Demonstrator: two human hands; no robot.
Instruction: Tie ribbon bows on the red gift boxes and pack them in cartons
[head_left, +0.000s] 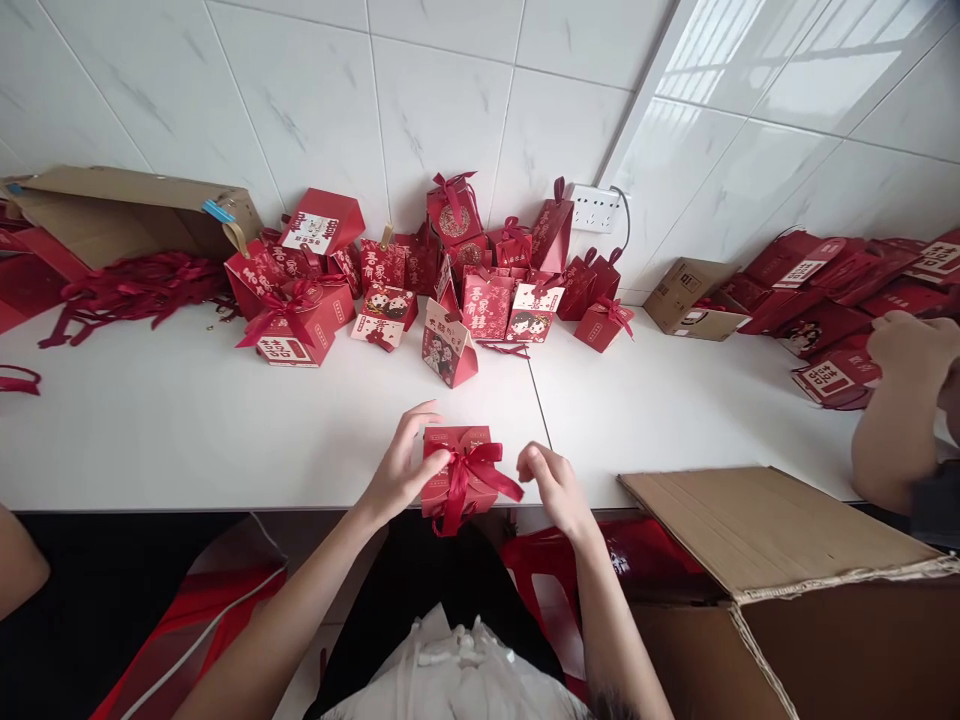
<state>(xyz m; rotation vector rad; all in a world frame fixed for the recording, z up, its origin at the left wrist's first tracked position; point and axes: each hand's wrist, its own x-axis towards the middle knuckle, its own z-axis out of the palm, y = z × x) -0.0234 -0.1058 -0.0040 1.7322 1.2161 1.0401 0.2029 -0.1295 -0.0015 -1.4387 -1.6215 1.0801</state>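
A red gift box with gold print lies at the table's front edge, right in front of me. A dark red ribbon bow is tied over its top, with one tail pointing right and another hanging over the front. My left hand holds the box at its left side, the thumb resting on top beside the bow's knot. Just right of the bow, my right hand is closed with its fingers curled. A small gap separates it from the ribbon, and nothing shows in it.
Finished red boxes crowd the wall, with loose ribbons and an open carton at left. More red boxes and a co-worker's hand are at right. A large cardboard box stands by the table's front right.
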